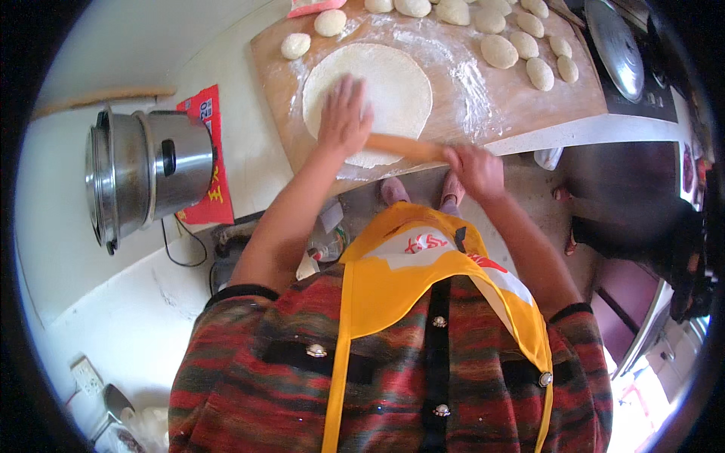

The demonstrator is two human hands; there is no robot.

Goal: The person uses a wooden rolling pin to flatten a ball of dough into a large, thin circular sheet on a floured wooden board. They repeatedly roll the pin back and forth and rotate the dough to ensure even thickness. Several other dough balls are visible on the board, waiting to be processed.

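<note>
A wide round sheet of dough [396,96] lies on the floured wooden board [362,31]. Across its near edge slants a wooden rolling pin [405,148]. My right hand [476,170] is closed round the pin's right end, beside the board's front edge. My left hand [344,116] rests over the left part of the sheet with its fingers stretched out; its palm is by the pin's left end, and whether it touches the pin is hidden. Balls of dough [453,11] sit along the far side, two more at the far left, and flattened oval pieces [499,52] at the right.
Left of the board stands a steel pot [175,164] on a red printed sheet [224,198], with a wooden stick [107,101] behind. A metal lid [614,48] is beyond the board's right edge. Another person in dark clothes [634,238] is at the right.
</note>
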